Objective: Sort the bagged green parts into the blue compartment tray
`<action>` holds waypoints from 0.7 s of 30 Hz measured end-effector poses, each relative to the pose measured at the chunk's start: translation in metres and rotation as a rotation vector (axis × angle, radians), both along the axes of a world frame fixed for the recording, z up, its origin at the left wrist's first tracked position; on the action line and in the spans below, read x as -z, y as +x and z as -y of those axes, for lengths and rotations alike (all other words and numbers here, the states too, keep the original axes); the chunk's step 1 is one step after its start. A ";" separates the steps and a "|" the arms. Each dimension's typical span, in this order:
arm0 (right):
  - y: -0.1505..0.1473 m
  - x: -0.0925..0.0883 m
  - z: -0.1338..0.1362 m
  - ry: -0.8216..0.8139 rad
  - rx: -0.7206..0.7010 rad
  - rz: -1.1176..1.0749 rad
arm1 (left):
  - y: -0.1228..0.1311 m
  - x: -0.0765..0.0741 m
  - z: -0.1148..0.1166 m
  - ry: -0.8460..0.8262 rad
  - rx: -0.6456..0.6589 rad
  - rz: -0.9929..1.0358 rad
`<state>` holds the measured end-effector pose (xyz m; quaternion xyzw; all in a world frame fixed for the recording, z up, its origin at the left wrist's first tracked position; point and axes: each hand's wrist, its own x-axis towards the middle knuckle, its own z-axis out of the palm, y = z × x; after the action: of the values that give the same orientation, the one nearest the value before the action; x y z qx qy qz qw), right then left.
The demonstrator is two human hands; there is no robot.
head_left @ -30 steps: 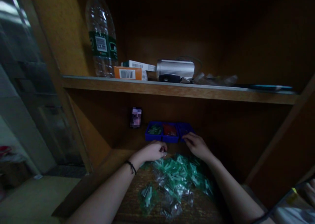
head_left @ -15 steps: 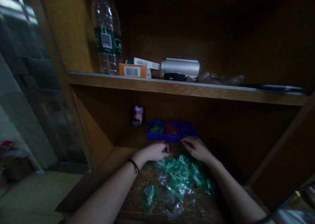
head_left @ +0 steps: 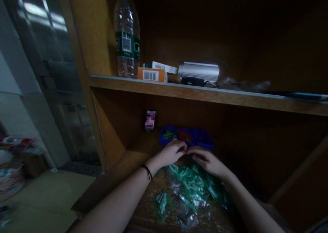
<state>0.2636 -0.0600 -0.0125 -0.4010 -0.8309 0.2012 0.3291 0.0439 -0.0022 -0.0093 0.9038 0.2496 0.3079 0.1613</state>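
Note:
My left hand (head_left: 174, 152) and my right hand (head_left: 206, 159) meet fingertip to fingertip just in front of the blue compartment tray (head_left: 164, 142). Both have their fingers pinched; whatever lies between them is too small and dark to make out. Greenish pieces (head_left: 169, 134) fill the tray's left compartment, and red pieces (head_left: 185, 136) the middle one. Its right compartment holds a few dark bits that are hard to see. Below my hands lies a pile of small clear bags with pale green pieces (head_left: 192, 181). One similar bag (head_left: 162, 202) rests apart at the lower left.
A shelf board (head_left: 179, 91) runs above my hands. On it stand a plastic bottle (head_left: 127, 35), an orange box (head_left: 151, 74) and a silver cylinder (head_left: 198, 71). A lit phone (head_left: 150, 120) leans at the back left of the lower compartment.
My hands have come together: the left moved toward the right and up to the tray's front, and the right drew in from the right compartment. The view has swung slightly left.

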 end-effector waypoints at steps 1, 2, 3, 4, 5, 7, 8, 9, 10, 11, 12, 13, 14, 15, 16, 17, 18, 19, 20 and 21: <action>-0.003 0.000 0.001 -0.020 -0.021 -0.007 | 0.001 -0.001 0.001 -0.009 0.007 0.001; -0.006 0.001 0.001 -0.036 -0.030 -0.009 | 0.001 -0.001 0.001 -0.019 0.011 -0.003; -0.008 0.001 0.001 -0.046 -0.028 -0.012 | 0.001 -0.001 0.002 -0.027 0.012 -0.010; -0.009 0.001 0.001 -0.051 -0.021 -0.014 | 0.001 -0.001 0.002 -0.032 0.012 -0.016; -0.010 0.001 0.001 -0.051 -0.013 -0.016 | 0.001 0.000 0.002 -0.034 0.014 -0.019; -0.009 0.001 0.001 -0.039 0.002 -0.025 | 0.001 0.001 0.001 -0.034 0.023 -0.017; -0.009 0.001 0.000 -0.031 0.004 -0.026 | 0.001 0.001 0.001 -0.033 0.029 -0.015; -0.008 0.001 0.000 -0.025 0.003 -0.023 | 0.001 0.001 0.001 -0.030 0.034 -0.012; -0.008 0.001 0.000 -0.021 0.002 -0.019 | 0.001 0.002 0.000 -0.029 0.038 -0.010; -0.007 0.000 0.000 -0.019 0.003 -0.013 | 0.001 0.002 0.000 -0.028 0.041 -0.012; -0.007 0.000 0.000 -0.019 0.007 -0.006 | 0.001 0.002 0.000 -0.027 0.045 -0.016; -0.007 -0.001 0.001 -0.018 0.014 0.001 | 0.001 0.002 0.000 -0.026 0.047 -0.021; -0.007 -0.001 0.002 -0.015 0.023 0.008 | 0.001 0.003 0.000 -0.027 0.050 -0.027; -0.007 -0.002 0.003 -0.008 0.032 0.013 | 0.001 0.003 0.000 -0.029 0.054 -0.033; -0.007 -0.003 0.004 0.002 0.038 0.018 | 0.001 0.003 0.000 -0.033 0.057 -0.037; -0.007 -0.004 0.005 0.015 0.043 0.022 | 0.001 0.002 0.000 -0.037 0.057 -0.036; -0.006 -0.005 0.005 0.032 0.048 0.022 | 0.001 0.002 0.000 -0.040 0.050 -0.027; -0.005 -0.006 0.006 0.051 0.054 0.020 | 0.002 0.002 0.000 -0.041 0.035 -0.010; -0.003 -0.006 0.005 0.074 0.068 0.016 | 0.002 0.002 -0.001 -0.040 0.010 0.012; 0.000 -0.007 0.004 0.102 0.093 0.009 | 0.002 0.002 -0.001 -0.040 -0.023 0.039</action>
<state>0.2632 -0.0642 -0.0059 -0.4226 -0.8220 0.1415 0.3545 0.0456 -0.0008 -0.0116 0.8913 0.2630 0.3222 0.1805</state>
